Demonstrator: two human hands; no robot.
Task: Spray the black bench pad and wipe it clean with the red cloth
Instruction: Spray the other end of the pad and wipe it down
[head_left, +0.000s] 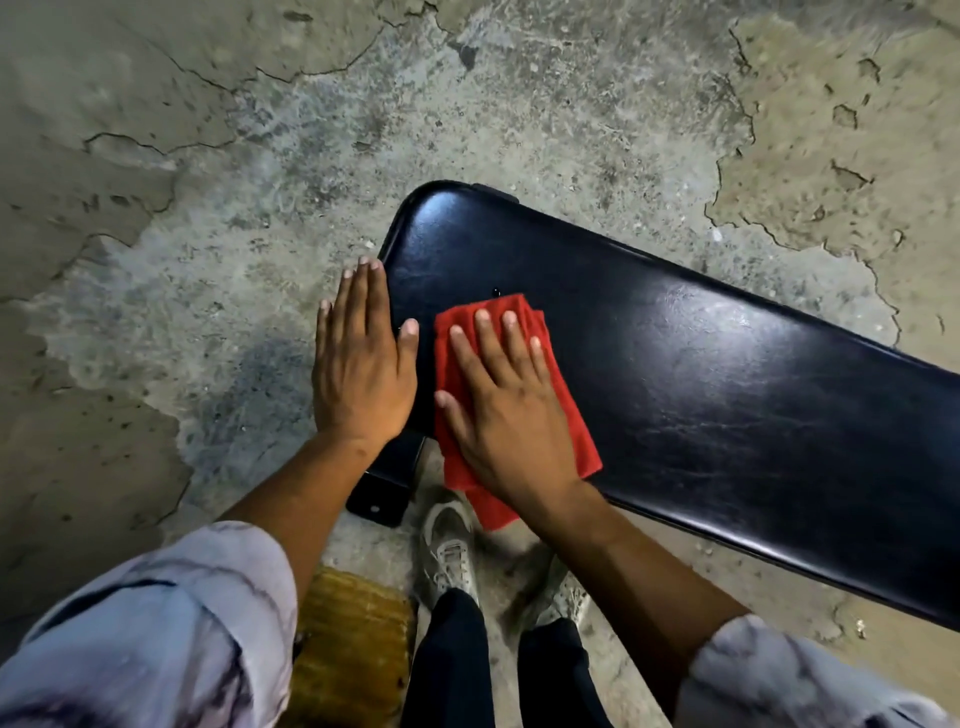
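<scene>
While you wipe: red cloth (511, 410) under your flat right hand (511, 410) — fingers straight.
Left hand (361, 358): flat, holding nothing.
Left to do: most of the black bench pad (727, 384) — no sprayer visible.

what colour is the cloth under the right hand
Red, plain with no pattern; the cloth shows best in the head view.

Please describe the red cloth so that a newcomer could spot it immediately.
Find the long glossy black padded bench on the cracked concrete floor. Near its rounded end, a folded red cloth lies under the flat right hand, the only bright colour there.
</scene>
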